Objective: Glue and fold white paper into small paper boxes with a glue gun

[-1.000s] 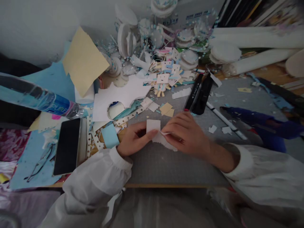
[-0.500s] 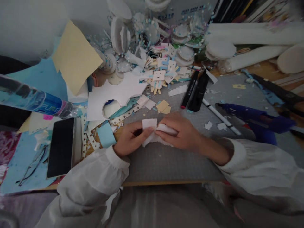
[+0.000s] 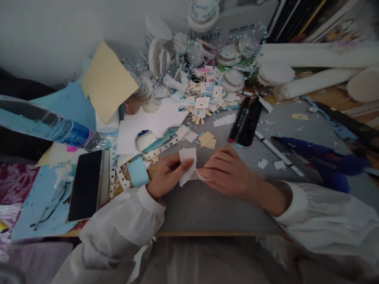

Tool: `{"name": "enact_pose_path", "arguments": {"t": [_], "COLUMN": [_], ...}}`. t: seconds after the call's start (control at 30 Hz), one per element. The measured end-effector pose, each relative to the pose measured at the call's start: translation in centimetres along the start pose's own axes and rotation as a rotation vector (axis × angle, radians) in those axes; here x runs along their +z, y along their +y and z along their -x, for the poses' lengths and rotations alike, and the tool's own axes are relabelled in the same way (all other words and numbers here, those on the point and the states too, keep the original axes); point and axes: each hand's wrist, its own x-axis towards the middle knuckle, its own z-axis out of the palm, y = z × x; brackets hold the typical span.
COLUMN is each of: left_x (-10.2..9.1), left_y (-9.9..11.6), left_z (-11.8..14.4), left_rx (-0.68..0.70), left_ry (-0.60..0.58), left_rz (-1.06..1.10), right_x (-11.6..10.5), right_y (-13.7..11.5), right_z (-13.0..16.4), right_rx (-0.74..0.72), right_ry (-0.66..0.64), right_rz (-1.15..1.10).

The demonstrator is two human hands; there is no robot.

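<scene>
White paper piece (image 3: 188, 169), small, ragged lower edge, held upright-ish between both hands just above the grey cutting mat (image 3: 207, 205) at centre of the bench. Left hand (image 3: 167, 175): fingers curled, thumb and fingertips closed on the left side of the piece. Right hand (image 3: 226, 173): fingers together, tips pinching the piece's lower right corner; a thin white edge shows under the fingertips. Both wrists in white gathered sleeves.

Surroundings, left of mat: light blue paper square (image 3: 137, 172) just beside the left hand; perforated cream strips (image 3: 118, 175) next to it; black phone (image 3: 85, 184) lying face up, screen dark; clear plastic bottle (image 3: 47, 126) with blue label lying on its side, above the phone. Spectacles (image 3: 49, 207) on blue sheet near the bench edge.

Behind the hands: white sheet with a round cutout (image 3: 148, 126); tan card (image 3: 108, 83) leaning tilted against the wall; two small tan squares (image 3: 207, 139) on the mat; heap of small cut paper figures (image 3: 207, 98), white, blue and tan.

Right of mat: two black markers (image 3: 245, 120) lying side by side, white pen (image 3: 278, 154) just beside them, blue glue gun (image 3: 319, 156) well apart from the right hand. White foam discs and cylinders (image 3: 296, 75) at the back.
</scene>
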Motion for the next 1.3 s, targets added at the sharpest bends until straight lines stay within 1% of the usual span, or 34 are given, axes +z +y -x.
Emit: {"name": "enact_pose_path", "arguments": {"t": [0.1, 0.27, 0.43, 0.5, 0.57, 0.6, 0.7, 0.77, 0.83, 0.9, 0.97, 1.03, 1.1, 1.17, 1.2, 1.23, 1.27, 1.3], "left_x": [0.1, 0.1, 0.0, -0.1, -0.3, -0.5, -1.0, -1.3, -1.5, -2.0, -3.0, -4.4, -5.7, -6.3, -6.2, -5.8, -5.0, -4.1], "left_y": [-0.2, -0.3, -0.2, -0.4, -0.8, -1.0, -1.3, -1.1, -0.7, -0.4, -0.1, 0.0, 0.1, 0.5, 0.7, 1.0, 1.4, 1.7], "left_z": [0.0, 0.0, -0.1, -0.2, -0.5, -0.7, -1.2, -1.2, -0.7, 0.0, 0.8, 1.5, 2.1, 2.6, 3.0, 3.3, 3.6, 3.9], "left_rx": [-0.016, -0.051, -0.086, -0.088, -0.088, -0.086, -0.072, -0.057, -0.038, -0.015, 0.006, 0.034, 0.085, 0.149, 0.183, 0.213, 0.239, 0.252], "left_ry": [0.024, 0.1, 0.163, 0.192, 0.219, 0.234, 0.297, 0.331, 0.354, 0.379, 0.412, 0.464, 0.554, 0.656, 0.678, 0.667, 0.631, 0.547], "left_rz": [0.032, 0.094, 0.152, 0.169, 0.181, 0.186, 0.194, 0.182, 0.155, 0.11, 0.041, -0.056, -0.167, -0.266, -0.316, -0.36, -0.398, -0.42], "right_x": [0.1, -0.1, -0.8, -1.0, -1.1, -1.1, -0.8, -0.5, -0.2, 0.1, 0.3, 0.4, 0.4, 0.3, 0.3, 0.3, 0.3, 0.3], "right_y": [-0.1, -0.4, -0.7, -0.9, -1.0, -1.1, -1.0, -0.8, -0.5, -0.2, -0.1, -0.2, -0.4, -0.7, -0.8, -0.8, -0.8, -0.8], "right_z": [0.0, -0.1, -0.2, -0.1, 0.0, 0.0, 0.1, 0.1, 0.2, 0.2, 0.3, 0.2, 0.1, 0.0, 0.0, 0.0, 0.0, 0.0], "right_rx": [-0.023, -0.089, -0.167, -0.152, -0.084, -0.01, 0.313, 0.506, 0.618, 0.711, 0.768, 0.788, 0.786, 0.776, 0.769, 0.76, 0.751, 0.742], "right_ry": [0.013, 0.002, 0.006, 0.044, 0.078, 0.089, 0.118, 0.154, 0.183, 0.183, 0.148, 0.091, 0.037, -0.004, -0.019, -0.032, -0.041, -0.047], "right_rz": [0.031, 0.062, -0.05, -0.089, -0.143, -0.203, -0.424, -0.497, -0.506, -0.544, -0.605, -0.671, -0.725, -0.77, -0.789, -0.806, -0.819, -0.829]}}
